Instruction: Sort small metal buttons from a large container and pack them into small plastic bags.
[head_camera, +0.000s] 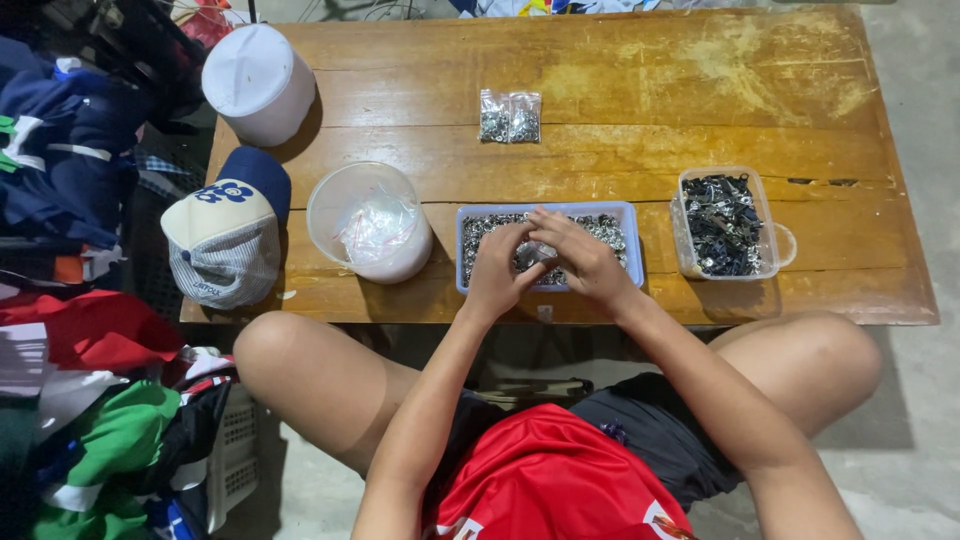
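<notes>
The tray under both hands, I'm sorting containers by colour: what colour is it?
Light blue tray, seen in the head view, filled with small silvery metal pieces.

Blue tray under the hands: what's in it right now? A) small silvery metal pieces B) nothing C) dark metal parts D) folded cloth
A: the blue tray is filled with small silvery metal pieces, and both the left hand and the right hand are in them; the dark parts sit in the clear tub to the right.

The little silver bits in the blue tray (632, 232) are too small to make out, and both hands cover whatever's in the middle of it.
</notes>
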